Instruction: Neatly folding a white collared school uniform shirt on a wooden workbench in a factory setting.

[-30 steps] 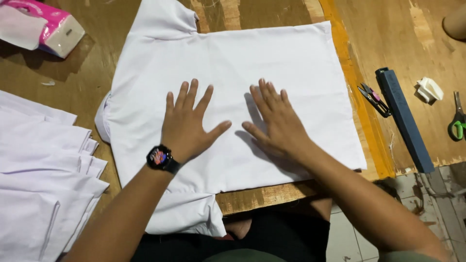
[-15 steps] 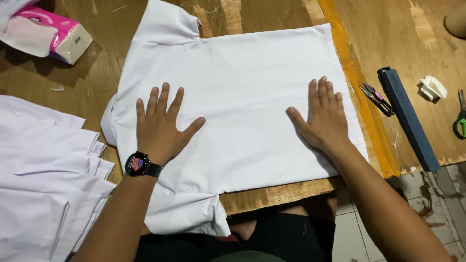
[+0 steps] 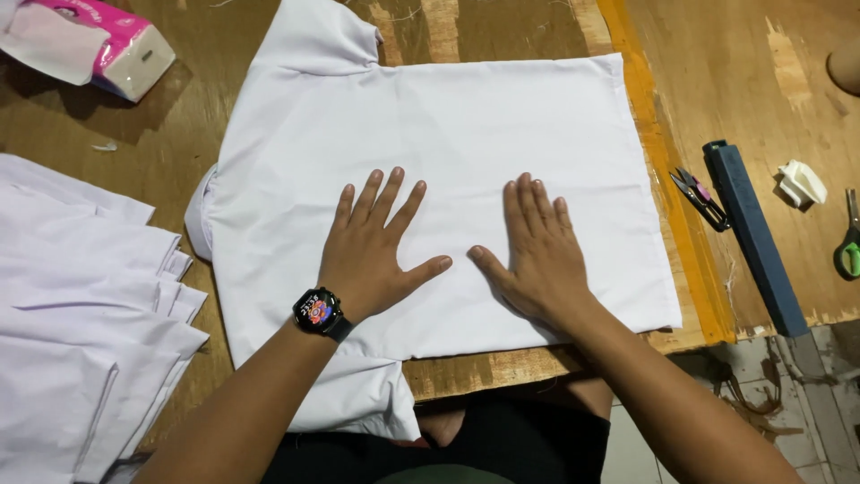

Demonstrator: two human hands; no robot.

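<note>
A white shirt (image 3: 502,116) lies spread flat on a wooden table (image 3: 743,81), one sleeve hanging over the near edge. My left hand (image 3: 372,246), with a black watch on the wrist, presses flat on the cloth, fingers spread. My right hand (image 3: 537,255) lies flat beside it, thumbs almost meeting at the shirt's middle. Neither hand holds anything.
A stack of folded white cloth (image 3: 81,305) sits at the left. A pink and white tissue pack (image 3: 98,45) is at the far left corner. To the right lie small snips (image 3: 699,197), a long blue bar (image 3: 752,237), a white clip (image 3: 800,184) and green-handled scissors (image 3: 849,251).
My hands were together, slid apart across the shirt half a second ago, and have come back together at its middle.
</note>
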